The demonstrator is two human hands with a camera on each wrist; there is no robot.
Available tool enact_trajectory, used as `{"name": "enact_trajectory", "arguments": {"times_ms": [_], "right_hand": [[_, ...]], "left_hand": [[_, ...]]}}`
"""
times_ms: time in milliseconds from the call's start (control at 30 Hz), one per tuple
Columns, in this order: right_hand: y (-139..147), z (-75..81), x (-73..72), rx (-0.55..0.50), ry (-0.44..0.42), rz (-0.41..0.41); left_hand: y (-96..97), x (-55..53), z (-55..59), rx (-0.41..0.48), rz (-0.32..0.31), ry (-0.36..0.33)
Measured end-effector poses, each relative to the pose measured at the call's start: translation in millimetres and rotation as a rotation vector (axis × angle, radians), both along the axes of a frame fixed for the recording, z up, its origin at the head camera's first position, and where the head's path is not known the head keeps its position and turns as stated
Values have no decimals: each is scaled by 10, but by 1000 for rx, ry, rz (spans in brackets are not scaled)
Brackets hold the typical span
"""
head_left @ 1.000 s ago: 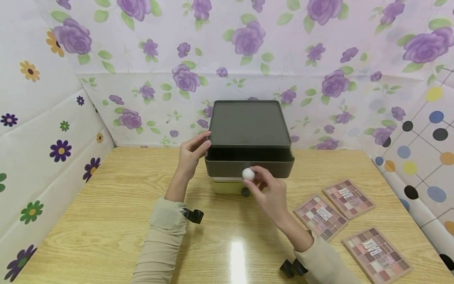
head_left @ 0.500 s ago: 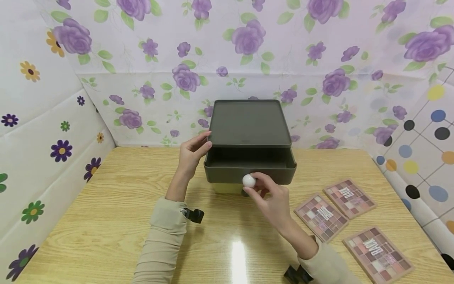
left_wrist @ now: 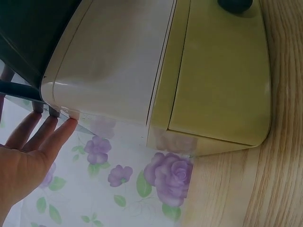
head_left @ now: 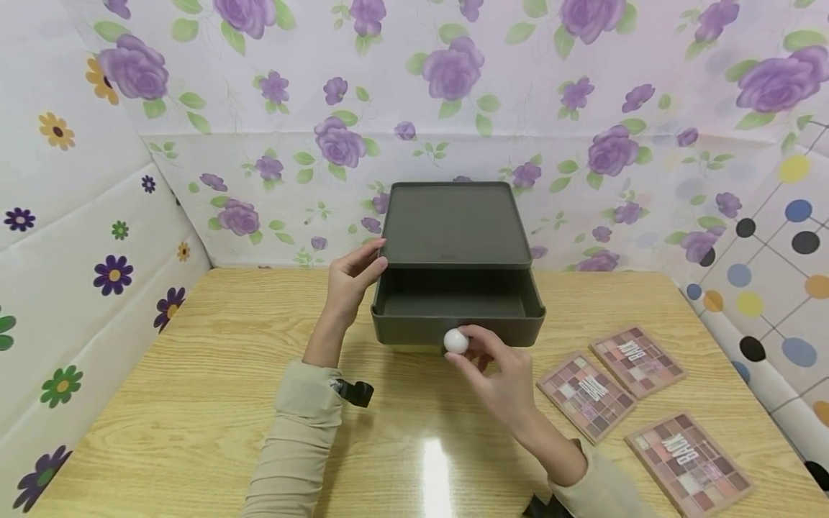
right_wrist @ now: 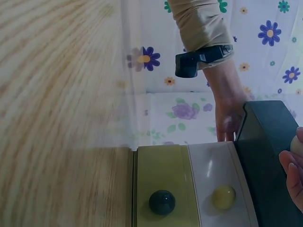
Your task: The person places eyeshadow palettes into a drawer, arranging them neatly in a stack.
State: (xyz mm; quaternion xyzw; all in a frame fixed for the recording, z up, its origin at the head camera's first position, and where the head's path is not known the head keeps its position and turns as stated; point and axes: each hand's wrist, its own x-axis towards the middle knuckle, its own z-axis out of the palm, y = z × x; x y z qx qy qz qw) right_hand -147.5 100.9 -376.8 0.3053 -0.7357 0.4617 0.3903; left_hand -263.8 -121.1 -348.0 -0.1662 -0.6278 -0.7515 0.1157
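A small tabletop drawer cabinet [head_left: 453, 223] has a dark top tier over a white one and a yellow one. Its dark top drawer [head_left: 401, 329] is pulled out, and the inside shows bare. Thumb and fingers of my right hand [head_left: 505, 374] pinch the round white knob [head_left: 456, 341] on that drawer's front. My left hand [head_left: 346, 288] rests against the cabinet's upper left side, fingers extended along it in the left wrist view. Both lower drawers stay closed: the white drawer [left_wrist: 113, 61] and the yellow drawer [left_wrist: 218, 85]. A yellow knob [right_wrist: 223, 196] and a dark knob [right_wrist: 162, 202] sit on them.
Three eyeshadow palettes lie on the wooden table [head_left: 194, 403] at the right: a near palette [head_left: 689, 464], a middle palette [head_left: 586, 396] and a far palette [head_left: 637, 361]. Flower-patterned sheeting [head_left: 259, 180] stands behind the cabinet.
My right hand has drawn the top drawer toward me by its knob, so more of the inside shows. My left hand has stayed at the cabinet's side.
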Motion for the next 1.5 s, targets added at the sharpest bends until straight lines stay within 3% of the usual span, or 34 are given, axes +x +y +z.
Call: {"name": "enact_trajectory", "arguments": {"times_ms": [267, 1200, 1500], "right_hand": [[23, 3, 86, -8, -26, 23], [70, 31, 344, 9, 17, 82], [70, 38, 418, 12, 26, 136]], "left_hand": [[13, -2, -9, 2, 5, -2], [11, 7, 2, 3, 5, 0], [2, 16, 13, -30, -1, -15]]}}
